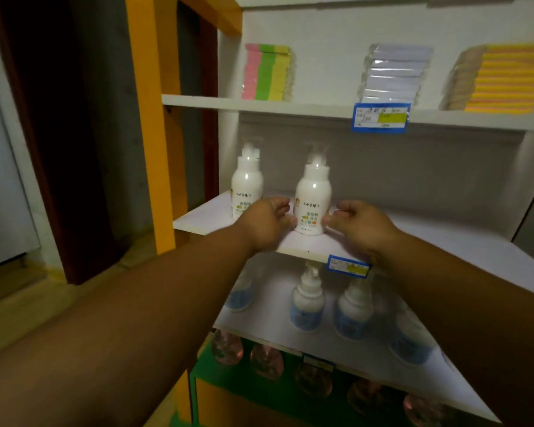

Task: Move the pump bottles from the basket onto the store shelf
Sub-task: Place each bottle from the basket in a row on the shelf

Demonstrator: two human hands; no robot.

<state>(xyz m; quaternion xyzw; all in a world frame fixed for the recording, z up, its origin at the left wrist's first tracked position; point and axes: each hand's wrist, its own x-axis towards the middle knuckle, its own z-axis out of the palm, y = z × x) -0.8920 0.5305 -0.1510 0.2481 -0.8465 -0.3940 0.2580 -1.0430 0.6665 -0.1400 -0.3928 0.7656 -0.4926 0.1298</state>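
The left hand [267, 223] and right hand [359, 224], fingers loosely curled, flank 1 white pump bottle [312, 201] upright on the shelf [305, 246]; whether they touch is unclear. Release evenly, label forward.

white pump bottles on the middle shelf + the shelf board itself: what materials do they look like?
White pump bottles: likely glossy opaque plastic, given sharp highlights on the shoulders; printed labels; pump heads look clear or translucent, though blurred. Shelf board: flat, matte white surface with a paler raw-looking front edge, suggesting laminated or painted board; could be foam board, can't tell.
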